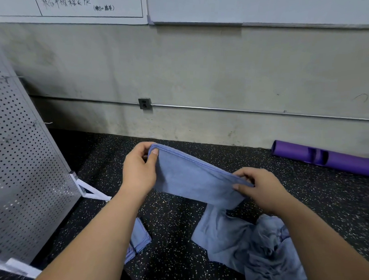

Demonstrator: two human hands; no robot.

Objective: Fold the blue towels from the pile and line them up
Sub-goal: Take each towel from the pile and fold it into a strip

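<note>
left hand [139, 169] pinches towel [195, 182] corner | right hand [261, 189] pinches other end — towel doubled, held above floor [176, 223] | pile [257, 247] below right | folded towel [138, 236] lower left

a: where does the single view look from?
b: the person's head, wide-angle, facing forward and down toward the wall [203, 67] at 12 o'clock.
a: how near?
b: close. the left hand [139, 169] and right hand [261, 188] sit mid-frame, forearms [105, 231] entering from 6 o'clock, floor [176, 227] right beneath.
</note>
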